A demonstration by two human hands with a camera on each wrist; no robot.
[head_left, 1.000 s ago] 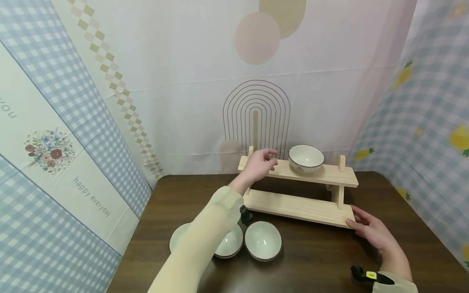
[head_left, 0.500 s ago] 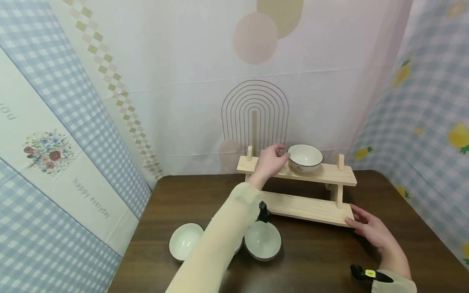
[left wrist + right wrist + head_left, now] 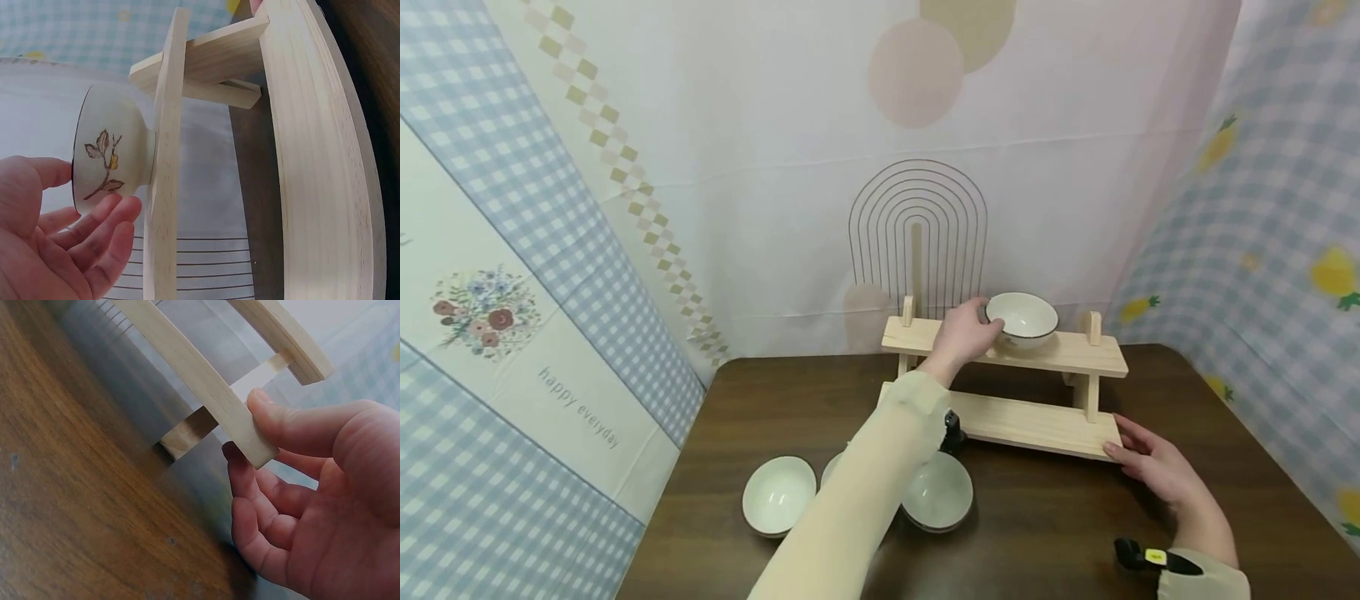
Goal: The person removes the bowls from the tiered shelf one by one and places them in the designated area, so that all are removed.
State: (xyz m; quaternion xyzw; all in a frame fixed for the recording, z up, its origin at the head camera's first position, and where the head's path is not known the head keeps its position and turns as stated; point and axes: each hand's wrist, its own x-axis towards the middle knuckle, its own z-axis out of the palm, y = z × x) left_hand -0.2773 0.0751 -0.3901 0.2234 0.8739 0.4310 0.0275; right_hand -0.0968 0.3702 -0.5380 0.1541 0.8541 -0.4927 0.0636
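A white bowl (image 3: 1022,315) with a dark rim stands on the upper board of a two-tier wooden rack (image 3: 1075,354). My left hand (image 3: 967,332) holds its left side. In the left wrist view the thumb touches the rim and curled fingers lie against the wall of the bowl (image 3: 111,150), below a painted brown twig; its foot meets the board's edge. My right hand (image 3: 1159,468) grips the right end of the lower board (image 3: 1030,422). The right wrist view shows thumb above and fingers beneath that board end (image 3: 250,440).
On the dark wooden table (image 3: 1045,533), in front of the rack, sit a left bowl (image 3: 778,497), a middle bowl (image 3: 831,468) mostly behind my left sleeve, and a right bowl (image 3: 940,496). Upright pegs (image 3: 1094,328) rise at the upper board's ends. Patterned cloth (image 3: 775,208) hangs behind.
My left hand has moved right along the upper board, from apart from the bowl to holding its left side. The bowl now looks slightly tilted. My right hand keeps its grip on the lower board.
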